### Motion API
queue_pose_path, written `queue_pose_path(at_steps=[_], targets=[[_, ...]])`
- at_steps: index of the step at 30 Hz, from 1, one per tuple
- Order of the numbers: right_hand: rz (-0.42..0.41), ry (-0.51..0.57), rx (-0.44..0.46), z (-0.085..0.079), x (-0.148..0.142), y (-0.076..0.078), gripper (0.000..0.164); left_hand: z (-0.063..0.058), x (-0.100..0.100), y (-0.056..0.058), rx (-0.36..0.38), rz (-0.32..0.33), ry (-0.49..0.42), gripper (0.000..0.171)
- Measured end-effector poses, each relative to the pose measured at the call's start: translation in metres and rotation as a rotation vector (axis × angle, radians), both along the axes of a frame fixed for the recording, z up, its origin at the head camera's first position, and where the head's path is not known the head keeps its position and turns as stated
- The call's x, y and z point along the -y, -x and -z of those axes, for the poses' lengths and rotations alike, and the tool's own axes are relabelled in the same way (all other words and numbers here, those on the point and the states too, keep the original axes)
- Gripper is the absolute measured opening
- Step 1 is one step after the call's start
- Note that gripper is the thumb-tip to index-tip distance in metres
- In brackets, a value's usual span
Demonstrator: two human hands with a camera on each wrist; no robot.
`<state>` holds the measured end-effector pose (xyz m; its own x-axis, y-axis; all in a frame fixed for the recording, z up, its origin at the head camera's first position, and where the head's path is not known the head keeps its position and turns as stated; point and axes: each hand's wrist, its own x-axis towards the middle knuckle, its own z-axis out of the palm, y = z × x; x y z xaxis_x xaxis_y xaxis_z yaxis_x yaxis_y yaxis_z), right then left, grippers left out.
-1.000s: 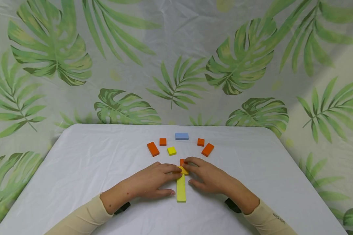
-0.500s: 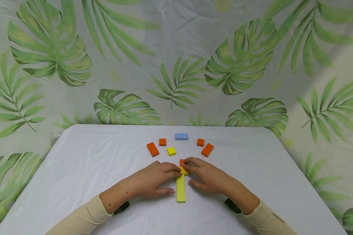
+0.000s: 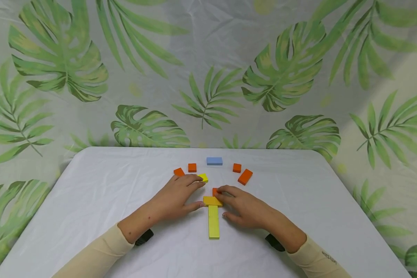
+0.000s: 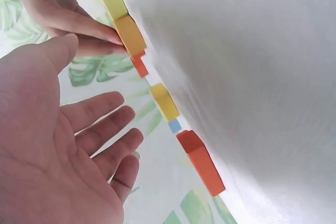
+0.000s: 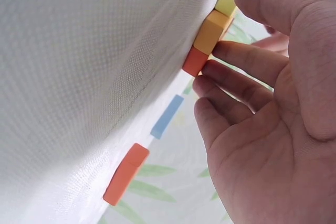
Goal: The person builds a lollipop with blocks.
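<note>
While the right hand steadies the small orange block, the left hand hangs at the yellow block

Head view, lower centre of the frame: a long pale-yellow block runs up the desk, with an amber block crosswise against its upper end and the small orange block just above that. Yellow block sits apart, above and slightly left of this column.

Right hand: fingers loosely bent, grasping nothing; tips touch the small orange block and the amber one, thumb clear of both. Left hand: fingers slack, nothing in its grasp. Whether its tips meet the yellow block I cannot tell; the head view overlaps them with its edge, the left wrist view suggests a gap.

Farther up: blue block at top centre, an orange square left of it, another orange square right, and a tilted orange block outermost on the right.

Handling, my judgement: take the yellow block by opposite sides, thumb and forefinger low, so it comes up level. Keep the left wrist high over the column. Right fingers best kept light; a firm push could skew the small orange block off the amber edge.
</note>
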<state>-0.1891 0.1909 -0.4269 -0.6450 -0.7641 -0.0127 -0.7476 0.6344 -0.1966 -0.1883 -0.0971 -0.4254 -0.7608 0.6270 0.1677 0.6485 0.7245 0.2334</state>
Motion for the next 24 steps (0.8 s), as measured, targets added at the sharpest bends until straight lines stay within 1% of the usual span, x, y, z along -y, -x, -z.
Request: queue_pose_path(at_steps=[4, 8, 14, 24], targets=[[0.001, 0.0, 0.003, 0.001, 0.0, 0.0, 0.058, 0.004, 0.001, 0.007, 0.015, -0.018, -0.012, 0.067], [0.001, -0.002, 0.005, 0.002, -0.001, 0.001, 0.059, 0.006, 0.003, 0.012, 0.034, -0.03, 0.001, 0.072], [0.005, 0.001, 0.008, 0.0, 0.0, 0.001, 0.058, 0.004, 0.002, 0.015, 0.057, -0.031, 0.023, 0.074], [0.009, 0.008, 0.026, -0.001, 0.0, 0.0, 0.058, 0.008, 0.002, 0.018, 0.098, -0.027, 0.064, 0.077]])
